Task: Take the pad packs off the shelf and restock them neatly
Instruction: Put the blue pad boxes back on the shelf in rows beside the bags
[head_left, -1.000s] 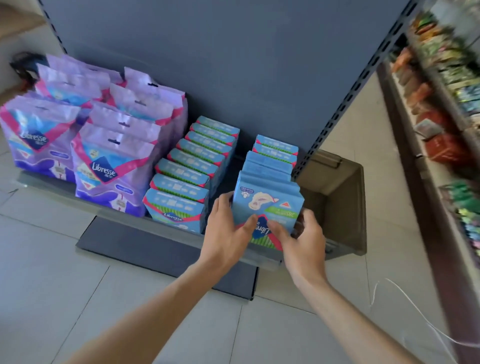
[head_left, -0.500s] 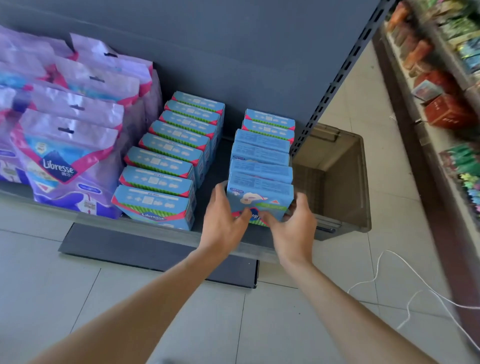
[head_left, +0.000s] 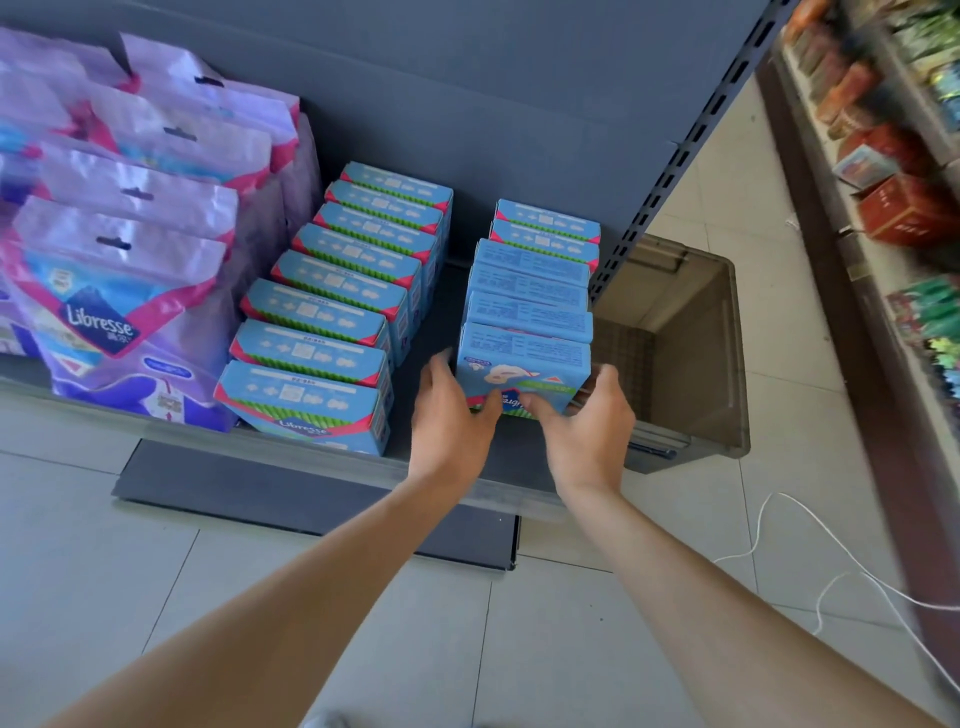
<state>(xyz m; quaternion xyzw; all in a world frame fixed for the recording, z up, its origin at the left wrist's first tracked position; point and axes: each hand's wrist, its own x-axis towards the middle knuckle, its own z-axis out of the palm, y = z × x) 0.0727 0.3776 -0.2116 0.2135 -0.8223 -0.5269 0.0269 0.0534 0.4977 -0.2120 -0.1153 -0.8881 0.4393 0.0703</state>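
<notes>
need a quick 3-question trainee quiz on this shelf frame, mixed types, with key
1. True or false: the left hand and the right hand both grip the front blue pack of the right-hand row.
2. The brown crate stands: A) on the shelf, B) on the floor, right of the shelf, C) left of the purple bags.
3. Fill in: the purple bags stand to the ___ of the left-hand blue row.
Key: 1 true; 2 B; 3 left.

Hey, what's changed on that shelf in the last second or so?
The front blue pack slid back from the shelf edge, snug against its row. Left hand and right hand still grip its sides. The left row of blue packs and purple bags stayed put.
</notes>
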